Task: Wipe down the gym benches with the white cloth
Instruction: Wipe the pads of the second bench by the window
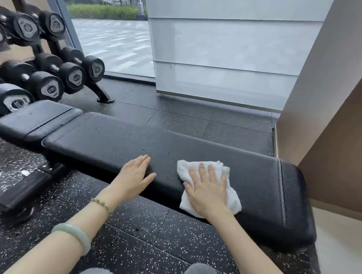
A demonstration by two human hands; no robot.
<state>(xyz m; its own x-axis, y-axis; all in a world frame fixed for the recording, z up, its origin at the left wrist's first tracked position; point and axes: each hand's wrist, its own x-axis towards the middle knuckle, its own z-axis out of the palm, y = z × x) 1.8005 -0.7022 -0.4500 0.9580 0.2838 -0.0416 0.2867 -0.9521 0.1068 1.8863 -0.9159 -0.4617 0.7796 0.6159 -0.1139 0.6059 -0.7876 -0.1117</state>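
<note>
1. On the bench's (104,141) near edge, towards its right end, the white cloth (184,167) lies under the right hand (208,190), pressed flat by straight fingers.
2. Just left of the cloth, the left hand (134,176) rests flat on bare padding, gripping nothing.
3. The bench's long axis runs left to right. Droplets (146,141) lie beyond and left of both hands, so the cloth probably needs to sweep leftward.
</note>
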